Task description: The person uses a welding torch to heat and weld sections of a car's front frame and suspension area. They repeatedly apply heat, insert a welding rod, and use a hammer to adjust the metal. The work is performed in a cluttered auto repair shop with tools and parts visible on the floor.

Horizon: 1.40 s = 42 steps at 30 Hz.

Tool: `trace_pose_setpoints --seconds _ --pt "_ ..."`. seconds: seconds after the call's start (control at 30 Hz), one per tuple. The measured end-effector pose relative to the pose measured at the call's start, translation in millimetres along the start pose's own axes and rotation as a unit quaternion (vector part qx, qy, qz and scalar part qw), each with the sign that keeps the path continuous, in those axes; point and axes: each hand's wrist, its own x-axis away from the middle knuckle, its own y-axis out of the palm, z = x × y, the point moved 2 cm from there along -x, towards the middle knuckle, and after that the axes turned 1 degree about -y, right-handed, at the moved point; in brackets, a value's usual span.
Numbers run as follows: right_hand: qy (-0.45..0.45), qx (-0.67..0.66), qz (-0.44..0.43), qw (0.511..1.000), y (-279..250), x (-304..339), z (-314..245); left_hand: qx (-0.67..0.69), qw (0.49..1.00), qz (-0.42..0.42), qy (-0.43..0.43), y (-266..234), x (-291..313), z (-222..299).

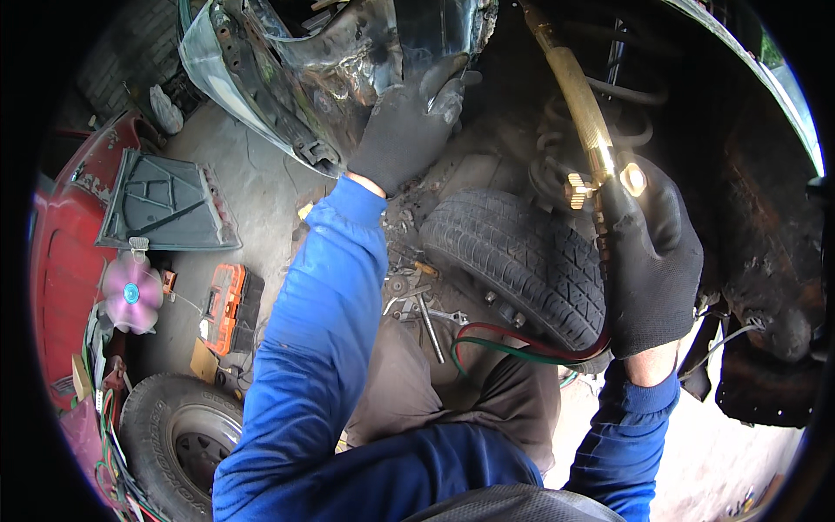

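My right hand [652, 261], in a dark glove, is closed round a brass gas torch [578, 104] with knurled valve knobs. The torch points up and away, and its tip runs into the dark at the upper edge. A red hose [522, 333] and a green hose [496, 350] hang from its lower end. My left hand [413, 126], also gloved, grips the lower edge of a scorched, bent metal body panel [339, 74]. Part of its fingers is hard to make out against the dark metal.
A tyre [522, 261] stands between my arms, with hand tools [426, 317] on the floor beside it. A coil spring [600, 130] hangs behind the torch. To the left are an orange-black toolbox [228, 309], a fan [132, 292], a loose panel [165, 204], another wheel [174, 435] and a red vehicle [78, 261].
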Motion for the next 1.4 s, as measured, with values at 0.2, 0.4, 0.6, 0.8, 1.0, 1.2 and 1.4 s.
trace_pose_setpoints --seconds 0.2,0.4,0.6,0.8,1.0,1.2,1.4 --pt "0.009 -0.020 -0.005 1.000 -0.8 -0.3 2.4 0.020 1.000 -0.005 -0.022 -0.6 -0.3 1.8" --pt "0.018 -0.039 -0.012 0.999 -0.7 -1.4 4.6 0.014 1.000 -0.012 -0.024 -1.0 -0.5 3.2" --pt "0.007 -0.023 -0.007 1.000 -1.4 -2.2 4.5 0.028 0.998 -0.019 -0.052 -3.5 1.6 11.6" --pt "0.005 -0.025 -0.005 1.000 -0.9 -2.7 4.2 0.038 0.998 -0.009 -0.041 -3.9 -0.1 10.3" --pt "0.008 -0.013 -0.009 1.000 -2.0 -2.3 4.5 0.036 0.999 -0.009 -0.028 -3.0 0.1 9.0" --pt "0.004 -0.027 -0.006 1.000 -0.9 -1.9 5.6 0.016 0.999 -0.015 -0.032 -5.0 -0.4 11.2" --pt "0.001 -0.017 -0.009 1.000 -1.2 -2.6 4.9 0.014 1.000 -0.001 -0.021 -4.2 -0.3 9.5"
